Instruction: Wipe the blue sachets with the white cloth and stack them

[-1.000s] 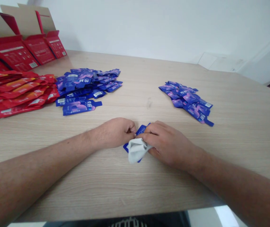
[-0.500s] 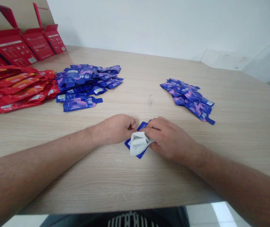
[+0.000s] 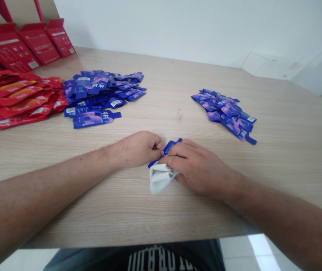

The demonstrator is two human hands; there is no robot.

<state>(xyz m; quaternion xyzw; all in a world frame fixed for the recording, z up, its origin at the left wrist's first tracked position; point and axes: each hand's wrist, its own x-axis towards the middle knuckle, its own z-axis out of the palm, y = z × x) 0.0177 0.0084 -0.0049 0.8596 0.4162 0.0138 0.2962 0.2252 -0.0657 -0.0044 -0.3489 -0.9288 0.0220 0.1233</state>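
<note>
A blue sachet lies on the table in front of me, partly hidden by my hands and a cloth. My left hand is closed at the sachet's left edge, thumb and forefinger pinching it. With my right hand I grip a folded white cloth, pressed over the lower part of the sachet. Its loose end hangs past the sachet toward me. Beyond my left hand rests a heap of blue sachets, and a smaller pile of blue sachets lies beyond my right hand.
Red packets are stacked at the far left, touching the blue heap. Behind them stand open red cartons near the white wall. The wooden table's front edge runs just before my lap.
My right hand has drawn the cloth down and slightly left across the sachet, uncovering its upper part. The left hand keeps its hold. The whole view has shifted a little.
</note>
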